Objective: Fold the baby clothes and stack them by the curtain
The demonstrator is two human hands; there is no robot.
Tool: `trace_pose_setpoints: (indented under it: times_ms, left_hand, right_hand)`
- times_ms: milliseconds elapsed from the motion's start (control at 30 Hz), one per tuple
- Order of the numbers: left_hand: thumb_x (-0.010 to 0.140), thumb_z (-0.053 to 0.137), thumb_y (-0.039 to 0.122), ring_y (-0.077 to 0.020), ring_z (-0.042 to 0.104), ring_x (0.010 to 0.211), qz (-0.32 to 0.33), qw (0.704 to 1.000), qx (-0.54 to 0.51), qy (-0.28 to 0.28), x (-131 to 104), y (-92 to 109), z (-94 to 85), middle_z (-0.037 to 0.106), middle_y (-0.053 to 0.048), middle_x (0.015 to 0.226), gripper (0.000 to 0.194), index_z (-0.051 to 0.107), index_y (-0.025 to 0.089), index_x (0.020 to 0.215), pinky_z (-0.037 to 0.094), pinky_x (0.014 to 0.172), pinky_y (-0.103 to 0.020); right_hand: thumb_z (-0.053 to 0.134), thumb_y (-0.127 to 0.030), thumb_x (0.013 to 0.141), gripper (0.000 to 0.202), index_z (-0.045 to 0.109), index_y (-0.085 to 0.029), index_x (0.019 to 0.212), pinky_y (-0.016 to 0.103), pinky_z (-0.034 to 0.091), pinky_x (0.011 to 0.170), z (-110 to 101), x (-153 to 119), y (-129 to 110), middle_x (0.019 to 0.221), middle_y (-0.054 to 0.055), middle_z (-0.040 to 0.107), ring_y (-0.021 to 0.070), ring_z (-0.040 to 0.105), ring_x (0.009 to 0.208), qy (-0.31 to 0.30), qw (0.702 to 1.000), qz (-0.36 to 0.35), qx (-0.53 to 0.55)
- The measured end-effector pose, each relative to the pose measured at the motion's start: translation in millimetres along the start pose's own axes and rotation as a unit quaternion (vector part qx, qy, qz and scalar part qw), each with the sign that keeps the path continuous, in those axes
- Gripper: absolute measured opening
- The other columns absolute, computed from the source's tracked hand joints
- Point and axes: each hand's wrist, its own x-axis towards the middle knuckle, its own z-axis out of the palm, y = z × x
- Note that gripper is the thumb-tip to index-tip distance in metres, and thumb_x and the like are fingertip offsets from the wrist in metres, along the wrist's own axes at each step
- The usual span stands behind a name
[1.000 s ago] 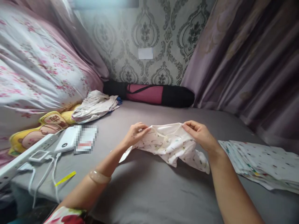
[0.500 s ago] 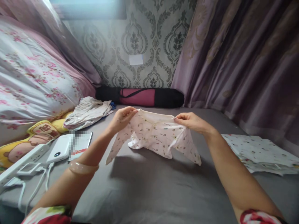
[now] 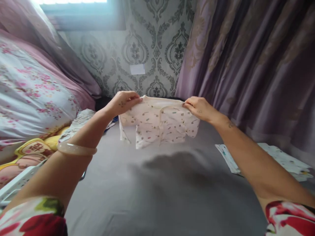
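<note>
Between both hands [image 3: 123, 102] [image 3: 199, 108], patterned shirt [image 3: 163, 123]

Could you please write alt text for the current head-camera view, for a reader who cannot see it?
A person's left hand and right hand hold a small patterned white top up by its neckline above a grey sheet. Folded patterned cloth lies at the right, a crumpled pale cloth at the left, and patterned wallpaper rises behind.

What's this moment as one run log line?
left hand: pinches printed baby top near neckline; right hand: pinches its other side; state: spread, hanging above gray sheet; right: folded printed cloths
</note>
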Motion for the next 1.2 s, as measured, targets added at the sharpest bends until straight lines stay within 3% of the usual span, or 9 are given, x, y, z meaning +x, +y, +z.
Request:
trace_pose_setpoints:
  times_ms: [267, 367, 633, 800, 867, 1000, 1067, 1100, 1200]
  left_hand:
    - [0.080, 0.060, 0.050, -0.0104, 0.049, 0.061, -0.043, 0.995, -0.068, 0.059, 1, -21, 28.2, 0.063, -0.001, 0.068, 0.037, 0.071, 0.015, 0.083, 0.038, 0.057, -0.020]
    - [0.079, 0.061, 0.050, -0.0107, 0.049, 0.061, -0.056, 0.993, -0.079, 0.063, 3, -25, 30.1, 0.063, -0.001, 0.067, 0.036, 0.071, 0.015, 0.081, 0.038, 0.057, -0.021]
    - [0.080, 0.059, 0.045, -0.0116, 0.050, 0.061, -0.048, 0.996, -0.066, 0.021, 0, -35, 34.9, 0.062, -0.001, 0.066, 0.031, 0.071, 0.016, 0.081, 0.038, 0.057, -0.021]
    - [0.078, 0.064, 0.048, -0.0130, 0.054, 0.066, -0.056, 0.991, -0.098, 0.075, -10, -36, 30.6, 0.063, -0.003, 0.068, 0.034, 0.072, 0.016, 0.083, 0.043, 0.061, -0.023]
    - [0.079, 0.064, 0.052, -0.0138, 0.056, 0.067, -0.077, 0.982, -0.165, 0.055, -19, -31, 18.7, 0.065, -0.004, 0.072, 0.038, 0.072, 0.016, 0.086, 0.046, 0.062, -0.024]
    - [0.072, 0.068, 0.059, -0.0146, 0.057, 0.057, -0.124, 0.953, -0.257, -0.102, -36, -15, -9.1, 0.064, -0.005, 0.065, 0.042, 0.073, 0.017, 0.079, 0.045, 0.052, -0.025]
    - [0.067, 0.072, 0.059, -0.0145, 0.056, 0.055, -0.129, 0.949, -0.244, -0.155, -37, -9, -11.3, 0.062, -0.003, 0.060, 0.042, 0.072, 0.018, 0.073, 0.044, 0.049, -0.024]
    - [0.066, 0.073, 0.059, -0.0143, 0.056, 0.055, -0.128, 0.953, -0.228, -0.153, -36, -8, -8.3, 0.062, -0.003, 0.059, 0.041, 0.072, 0.018, 0.070, 0.043, 0.049, -0.023]
    - [0.067, 0.071, 0.059, -0.0146, 0.058, 0.060, -0.118, 0.971, -0.191, -0.086, -30, -7, 7.1, 0.063, -0.002, 0.061, 0.041, 0.072, 0.018, 0.069, 0.045, 0.052, -0.022]
  right_hand:
    - [0.051, -0.040, 0.092, 0.030, 0.072, -0.020, 0.084, 0.032, 0.044, 0.080, 2, 7, 9, 0.085, 0.007, 0.070, 0.0219, 0.062, 0.086, 0.002, 1.000, 0.021, 0.001]
    - [0.053, -0.041, 0.090, 0.029, 0.073, -0.021, 0.086, 0.033, 0.044, 0.079, 2, 7, 7, 0.085, 0.007, 0.070, 0.0222, 0.062, 0.085, 0.018, 0.997, 0.065, 0.025]
    - [0.058, -0.045, 0.083, 0.029, 0.073, -0.020, 0.084, 0.031, 0.042, 0.068, 10, 3, 6, 0.074, 0.004, 0.069, 0.0185, 0.060, 0.072, -0.017, 0.988, 0.119, 0.098]
    - [0.061, -0.049, 0.082, 0.032, 0.073, -0.019, 0.080, 0.032, 0.042, 0.068, -6, -6, -16, 0.074, 0.005, 0.068, 0.0195, 0.060, 0.074, 0.011, 0.983, 0.144, 0.111]
    - [0.064, -0.056, 0.078, 0.037, 0.073, -0.020, 0.079, 0.031, 0.043, 0.066, -19, -13, -20, 0.073, 0.004, 0.068, 0.0190, 0.060, 0.073, -0.050, 0.974, 0.140, 0.169]
    - [0.068, -0.065, 0.069, 0.045, 0.075, -0.023, 0.084, 0.029, 0.044, 0.063, -31, -22, -10, 0.076, 0.003, 0.070, 0.0188, 0.061, 0.072, -0.206, 0.925, 0.131, 0.290]
    - [0.069, -0.065, 0.069, 0.045, 0.075, -0.023, 0.085, 0.028, 0.044, 0.062, -25, -21, -5, 0.077, 0.002, 0.070, 0.0184, 0.061, 0.072, -0.205, 0.924, 0.136, 0.292]
    - [0.069, -0.063, 0.069, 0.043, 0.075, -0.023, 0.083, 0.028, 0.043, 0.061, -21, -20, -5, 0.076, 0.002, 0.070, 0.0178, 0.061, 0.071, -0.182, 0.932, 0.138, 0.280]
    - [0.073, -0.058, 0.068, 0.037, 0.075, -0.021, 0.076, 0.027, 0.042, 0.058, -14, -16, -12, 0.068, 0.001, 0.067, 0.0162, 0.059, 0.067, -0.132, 0.947, 0.146, 0.254]
